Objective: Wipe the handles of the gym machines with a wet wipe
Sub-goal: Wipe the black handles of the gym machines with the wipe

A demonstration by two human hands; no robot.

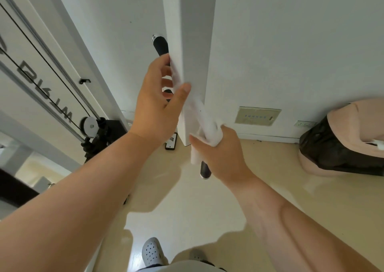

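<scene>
Wipe (199, 114) stretched along bar (161, 46) in front of white post (193, 22). Left hand (160, 99) curled round bar's upper part, thumb on wipe; right hand (220, 155) grips wipe-wrapped lower part.

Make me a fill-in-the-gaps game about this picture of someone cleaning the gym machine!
1. The wet wipe is ___ in colour.
2. The end of the handle sticking out below the right hand is ___.
3. The grey shoe at the bottom of the picture has lots of little ___ in it.

Missing words: white; black; holes.
</scene>
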